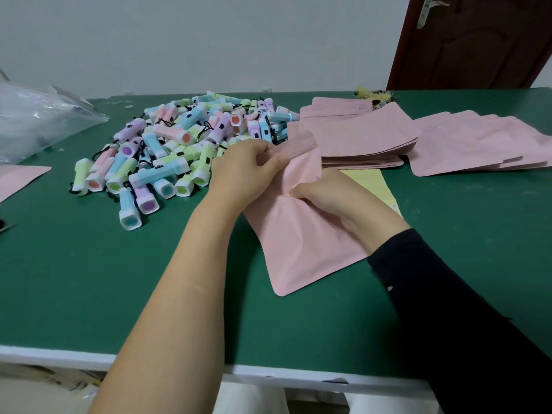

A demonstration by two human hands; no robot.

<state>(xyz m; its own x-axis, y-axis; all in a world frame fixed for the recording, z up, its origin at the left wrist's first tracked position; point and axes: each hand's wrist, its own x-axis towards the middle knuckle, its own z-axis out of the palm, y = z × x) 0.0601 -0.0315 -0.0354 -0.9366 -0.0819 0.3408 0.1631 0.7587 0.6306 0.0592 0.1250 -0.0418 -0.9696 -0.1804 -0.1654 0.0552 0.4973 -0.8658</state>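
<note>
In the head view, the left hand (pixel 248 168) and the right hand (pixel 324 197) both hold one pink pouch (pixel 301 243) over the green bench (pixel 89 279). The left fingers (pixel 264 150) and thumb pinch the pouch's far end, which is bunched and lifted between them. The right thumb (pixel 298 192) is clamped on the pouch at its middle, where the material is creased into a waist. The other right fingers are hidden behind the pouch, so how they lie cannot be told. Below the fingers, the pouch spreads wide toward the person, and its near corner lies flat on the bench. The right arm wears a dark sleeve (pixel 433 294); the left forearm is bare.

Just to the left of the left fingers is a heap of small pastel torches (pixel 167 150), some touching the back of that hand. Beyond the fingers and to their right lies a stack of pink pouches (pixel 358 138), and a second spread of pouches (pixel 478 144) lies further right. A yellow sheet (pixel 373 180) shows just right of the right hand, partly under the nearer stack. Far to the left of the fingers, a clear plastic bag (pixel 35 121) rests on the bench, with another single pouch (pixel 18 180) at the left edge. A dark red door (pixel 478 40) stands behind, up to the right.
</note>
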